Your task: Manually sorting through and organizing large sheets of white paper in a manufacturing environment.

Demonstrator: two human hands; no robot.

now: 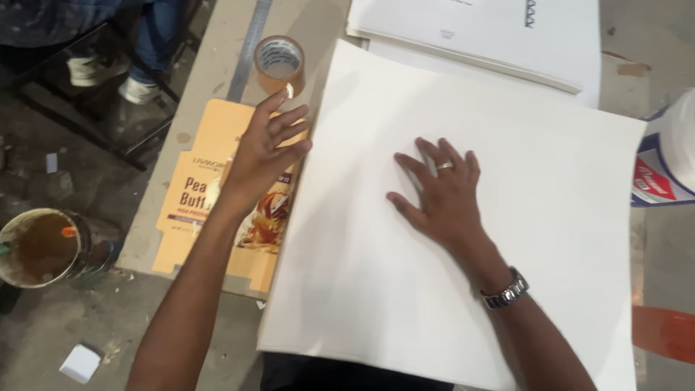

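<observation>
Across the middle of the counter [217, 65] lies a large white sheet of board [507, 166], flat, its near edge toward the person and its far corner touching a stack of white printed sheets [492, 36] beyond it. Just left of the board, partly under its left edge, lies a flattened orange carton blank [195, 181] with printed food pictures. On the board rests the right hand [445, 199], palm down, fingers [434, 156] spread apart and pressed flat, clamped on nothing; a ring sits on one finger and a metal watch [505, 289] on the wrist. Over the carton blank, at the board's left edge, is the left hand [260, 156], its fingers apart and loosely bent, gripping nothing; whether they touch the board's edge I cannot tell. Beyond the left hand stands a roll of brown packing tape [279, 64], beside a metal ruler [250, 51]. Down on the floor at left sits a round tin of brown liquid [40, 247].
</observation>
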